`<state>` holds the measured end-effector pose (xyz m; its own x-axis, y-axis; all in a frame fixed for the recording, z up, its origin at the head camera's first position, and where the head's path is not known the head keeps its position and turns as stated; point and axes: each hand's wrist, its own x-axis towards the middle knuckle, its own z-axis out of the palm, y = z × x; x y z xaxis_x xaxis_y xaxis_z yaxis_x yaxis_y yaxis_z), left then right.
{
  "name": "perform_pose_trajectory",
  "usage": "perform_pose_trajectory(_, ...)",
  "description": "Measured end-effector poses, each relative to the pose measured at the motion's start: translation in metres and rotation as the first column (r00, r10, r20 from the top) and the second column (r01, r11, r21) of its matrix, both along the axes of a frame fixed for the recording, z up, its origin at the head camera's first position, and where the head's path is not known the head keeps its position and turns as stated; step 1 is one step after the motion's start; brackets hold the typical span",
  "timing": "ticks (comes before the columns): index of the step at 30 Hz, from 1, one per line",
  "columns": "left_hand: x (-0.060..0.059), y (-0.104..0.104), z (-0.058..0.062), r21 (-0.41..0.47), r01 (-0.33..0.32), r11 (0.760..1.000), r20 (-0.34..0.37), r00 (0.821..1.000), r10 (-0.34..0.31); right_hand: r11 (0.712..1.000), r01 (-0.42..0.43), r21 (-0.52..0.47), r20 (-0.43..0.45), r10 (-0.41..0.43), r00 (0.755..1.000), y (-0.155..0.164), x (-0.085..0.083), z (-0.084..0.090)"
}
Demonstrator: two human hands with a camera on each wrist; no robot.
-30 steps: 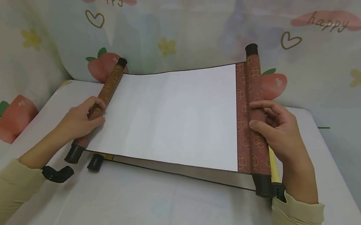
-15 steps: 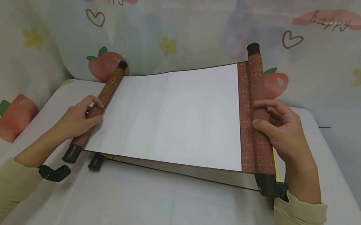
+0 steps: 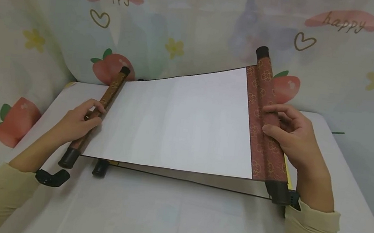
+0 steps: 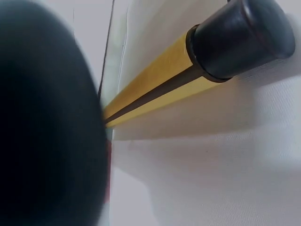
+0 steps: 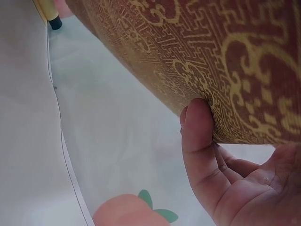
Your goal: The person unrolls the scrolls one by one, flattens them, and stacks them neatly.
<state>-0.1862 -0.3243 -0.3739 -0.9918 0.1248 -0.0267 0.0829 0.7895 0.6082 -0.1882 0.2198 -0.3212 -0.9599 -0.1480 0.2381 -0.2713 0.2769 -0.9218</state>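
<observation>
A hanging scroll (image 3: pixel 182 123) with a blank white sheet and red, gold-patterned ends is spread between my hands, its right side higher. My left hand (image 3: pixel 75 123) grips its left roller (image 3: pixel 116 85), fingers over the top and thumb on the near side. At the other end, my right hand (image 3: pixel 291 140) pinches the thick right roller (image 3: pixel 275 165); thumb and fingers press its brocade (image 5: pixel 235 70) in the right wrist view. Underneath lies a second, yellow scroll (image 4: pixel 164 66) with a black end cap (image 4: pixel 240 40), mostly hidden from the head camera.
A white-covered table (image 3: pixel 161 217) carries the yellow scroll. Behind it hangs a printed curtain (image 3: pixel 210 30) with peaches and "happy" lettering. Black wrist devices (image 3: pixel 51 178) sit by both sleeves. A large dark blurred shape (image 4: pixel 42 117) blocks the left of the left wrist view.
My left hand and the left roller have moved left and slightly lower, exposing a bit more white sheet. The right hand has shifted slightly right. A black knob now shows behind the far edge.
</observation>
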Motion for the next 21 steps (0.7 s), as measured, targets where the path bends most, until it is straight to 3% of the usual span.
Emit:
perform_pose_trajectory(6,0.0010,-0.0020,0.0005,-0.033,0.033,0.999,-0.015,0.999,-0.033,0.999,0.001,-0.050,0.020,0.000,1.000,0.0007,0.0005,0.0004)
perform_pose_trajectory(21,0.0029,-0.0097,-0.0074,-0.003,0.057,0.998,0.024,0.998,-0.057,0.984,-0.046,-0.174,0.006,0.048,0.999,0.0033,0.0008,-0.0030)
